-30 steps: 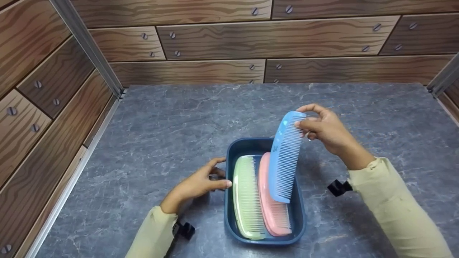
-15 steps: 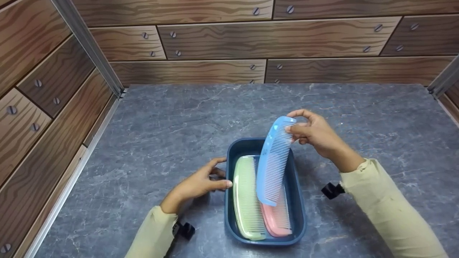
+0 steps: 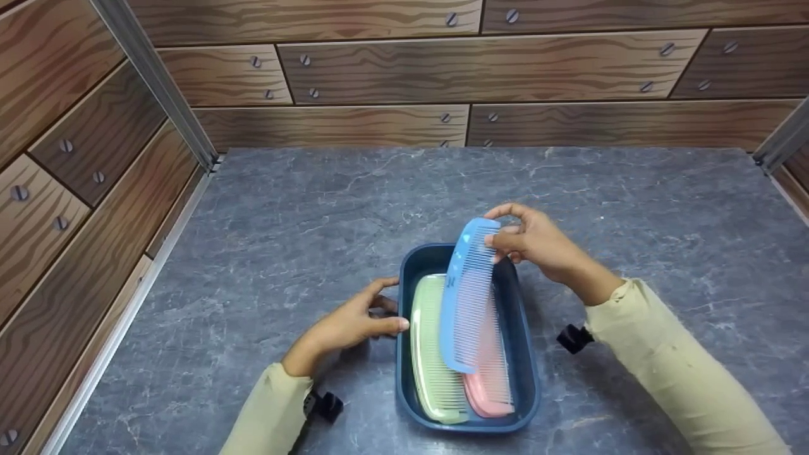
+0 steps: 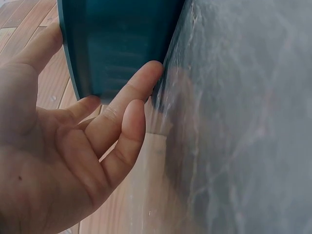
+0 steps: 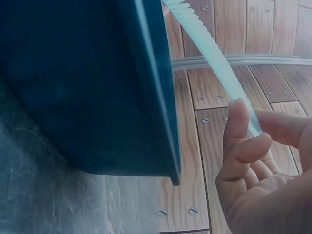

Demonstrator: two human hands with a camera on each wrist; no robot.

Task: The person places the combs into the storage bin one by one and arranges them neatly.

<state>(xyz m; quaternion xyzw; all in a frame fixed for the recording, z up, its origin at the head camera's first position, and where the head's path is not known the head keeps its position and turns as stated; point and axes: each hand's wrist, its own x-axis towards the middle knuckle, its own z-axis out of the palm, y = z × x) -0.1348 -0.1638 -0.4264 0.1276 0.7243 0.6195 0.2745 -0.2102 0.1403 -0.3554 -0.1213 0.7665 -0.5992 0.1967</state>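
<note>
A dark blue rectangular tub (image 3: 517,335) holds a light green comb (image 3: 428,354) on its left and a pink comb (image 3: 488,388) on its right. My right hand (image 3: 545,245) pinches one end of a light blue comb (image 3: 460,303) between thumb and fingers. That comb slants down over the tub, overlapping the pink comb and the green comb's teeth. In the right wrist view the blue comb (image 5: 219,68) appears edge-on, above the tub's rim. My left hand (image 3: 347,323) touches the tub's left side; the left wrist view shows its fingertips against the outer wall (image 4: 109,48).
The tub stands on a grey marbled table (image 3: 303,234). Wood-patterned panels (image 3: 379,69) rise behind and at the left, with a metal post (image 3: 158,76) at the back left corner. Black wrist cameras (image 3: 575,339) hang by both sleeves.
My right hand has moved left and toward me, lowering the blue comb from the tub's right edge to over its middle. The left hand and the tub have stayed in place.
</note>
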